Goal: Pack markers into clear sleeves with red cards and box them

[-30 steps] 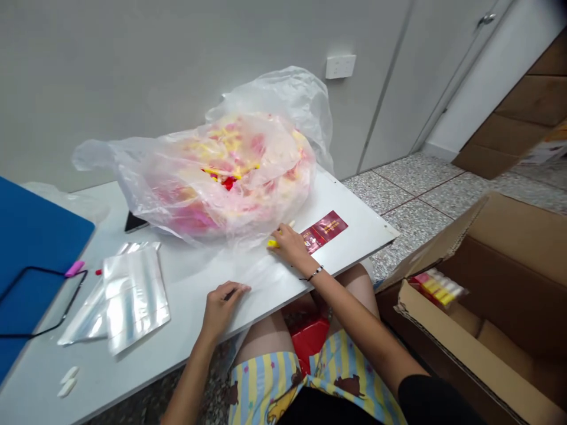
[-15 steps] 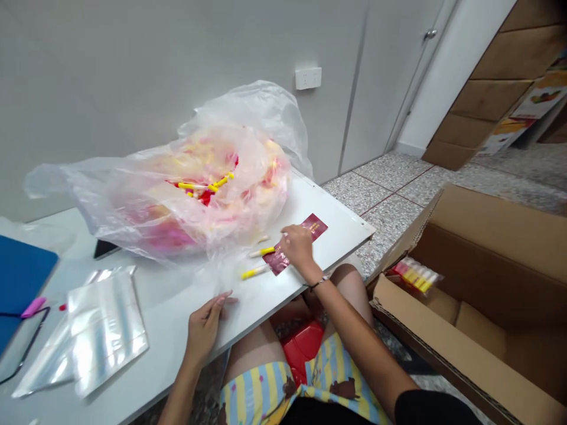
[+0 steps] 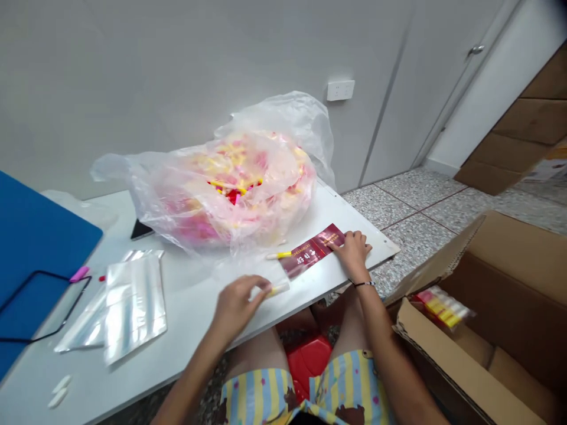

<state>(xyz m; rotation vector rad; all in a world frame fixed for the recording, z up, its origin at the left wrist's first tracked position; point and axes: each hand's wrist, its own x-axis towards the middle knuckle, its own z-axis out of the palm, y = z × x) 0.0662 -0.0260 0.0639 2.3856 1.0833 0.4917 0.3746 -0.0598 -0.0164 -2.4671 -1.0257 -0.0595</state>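
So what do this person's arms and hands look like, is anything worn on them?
Both arms are bare as far as they show, and neither the left grip nor the right grip wears a glove. The only thing worn is a thin dark wrist band on the right wrist.

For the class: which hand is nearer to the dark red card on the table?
Right. The right hand rests on the end of the dark red card; the left hand is apart from it, down to its left, pinching a yellow-tipped tube.
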